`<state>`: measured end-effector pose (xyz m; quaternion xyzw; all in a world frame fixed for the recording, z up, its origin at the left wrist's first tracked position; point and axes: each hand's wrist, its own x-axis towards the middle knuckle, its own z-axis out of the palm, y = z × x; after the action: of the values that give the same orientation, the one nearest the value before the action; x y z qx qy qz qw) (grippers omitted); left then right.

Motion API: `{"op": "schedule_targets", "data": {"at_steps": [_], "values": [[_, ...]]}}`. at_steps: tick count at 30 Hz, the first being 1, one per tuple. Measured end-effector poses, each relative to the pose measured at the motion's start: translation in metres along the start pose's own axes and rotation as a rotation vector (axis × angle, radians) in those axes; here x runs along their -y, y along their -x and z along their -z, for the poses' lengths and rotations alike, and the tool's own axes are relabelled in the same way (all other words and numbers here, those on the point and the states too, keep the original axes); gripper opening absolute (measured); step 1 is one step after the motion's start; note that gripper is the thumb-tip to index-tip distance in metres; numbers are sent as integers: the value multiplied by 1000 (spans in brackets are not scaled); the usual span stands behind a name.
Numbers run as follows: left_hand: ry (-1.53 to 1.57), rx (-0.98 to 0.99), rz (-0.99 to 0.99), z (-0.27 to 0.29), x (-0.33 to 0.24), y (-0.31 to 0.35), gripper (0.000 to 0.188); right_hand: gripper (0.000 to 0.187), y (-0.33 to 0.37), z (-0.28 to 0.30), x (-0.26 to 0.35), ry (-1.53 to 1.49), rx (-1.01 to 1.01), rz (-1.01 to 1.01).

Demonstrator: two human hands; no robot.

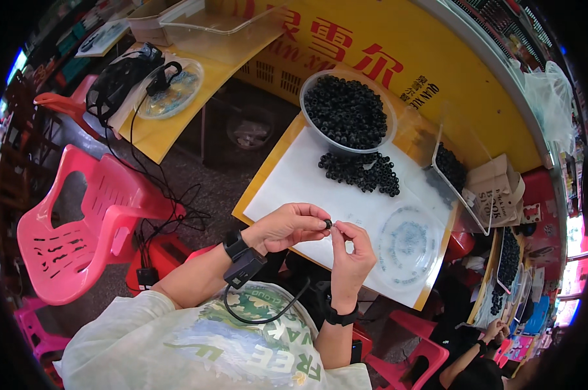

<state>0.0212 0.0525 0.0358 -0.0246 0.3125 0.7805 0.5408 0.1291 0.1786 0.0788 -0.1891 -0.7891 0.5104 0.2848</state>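
Above the near edge of the table, my left hand (pixel 293 225) pinches a small black ring-shaped piece (pixel 327 223) between thumb and fingers. My right hand (pixel 352 255) comes up against it from the other side, thumb and forefinger pressed together. Whatever those right fingertips hold is too small to make out. Just beyond my hands, a loose heap of black ring-shaped pieces (pixel 362 173) lies on the white tabletop (pixel 281 188). A clear round tub (pixel 390 133) behind the heap is full of the same pieces. Right of my hands sits a clear shallow dish (pixel 408 246) with tiny bluish bits.
At the right stands a clear bin (pixel 464 195) with black pieces, beside a paper bag (pixel 495 188). Pink chairs (pixel 89 221) and tangled cables (pixel 167 195) are at the left. A yellow side table (pixel 154 146) holds another dish. A co-worker's arm (pixel 466 364) shows lower right.
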Motion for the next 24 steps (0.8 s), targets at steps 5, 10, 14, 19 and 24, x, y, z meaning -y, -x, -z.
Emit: {"op": "schedule_targets", "data": {"at_steps": [5,10,14,19,24], "values": [[21,-13,-7,3,7,-3,19,14,3,-4,-2,87,3,64],[111,-118,-7,2,13,-4,22,17,10,-10,-17,261,21,212],[178,-132,-10,19,15,-10,22,19,1,-10,-21,191,130,148],[203,-84,-59,31,6,-20,20,13,-62,18,-57,417,158,36],[241,-77,-44,34,8,-15,21,6,-105,19,-93,607,164,136]]}}
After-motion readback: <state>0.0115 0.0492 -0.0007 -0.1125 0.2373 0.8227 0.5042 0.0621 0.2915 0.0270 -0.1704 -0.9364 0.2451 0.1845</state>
